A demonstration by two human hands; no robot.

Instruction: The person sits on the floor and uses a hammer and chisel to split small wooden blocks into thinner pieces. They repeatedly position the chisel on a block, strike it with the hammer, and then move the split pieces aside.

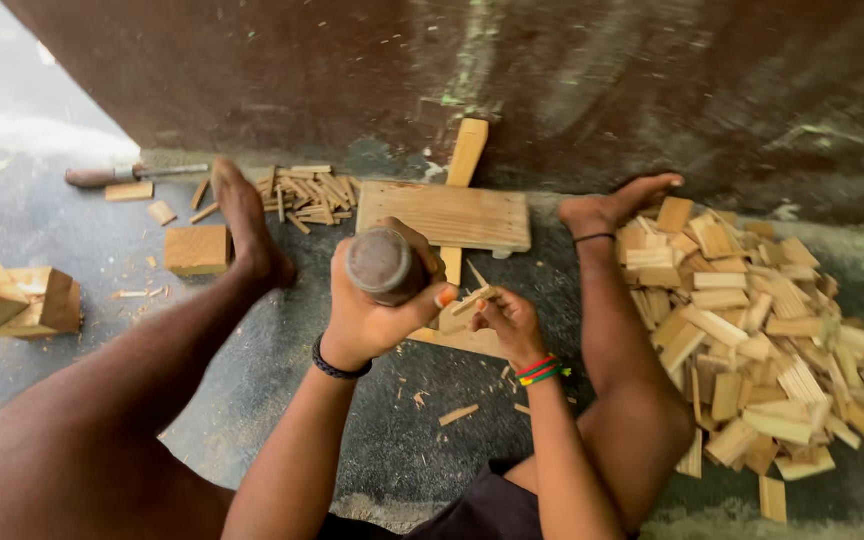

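Right, here is the scene, biggest to smallest.

Wall: a dark brown, stained slab along the back, streaked with green; no packages, labels or signs show anywhere.
Floor: dark grey rough concrete, sprinkled with pale chips.
Heap: a big pile of pale flat wooden slats, just beside the person's right leg.
Board: a pale rectangular wooden plank lies flat ahead of the hands, with a narrower strip leaning on the wall behind it.
Blocks: chunky pale wooden blocks at far left, a square one near the left foot.
Small pile: thin wooden splints beyond that foot.
Tool on floor: a long metal blade with a dark handle by the wall.
Left hand: the left hand is wrapped tight around a round grey-headed mallet, raised over the work.
Right hand: the right hand pinches a small pale wooden piece, fingers closed on it, over the floor between the knees.
Handling: that piece looks light, stiff and splintery, likely to split along the grain; best gripped low on its sides, fingers away from the struck end.
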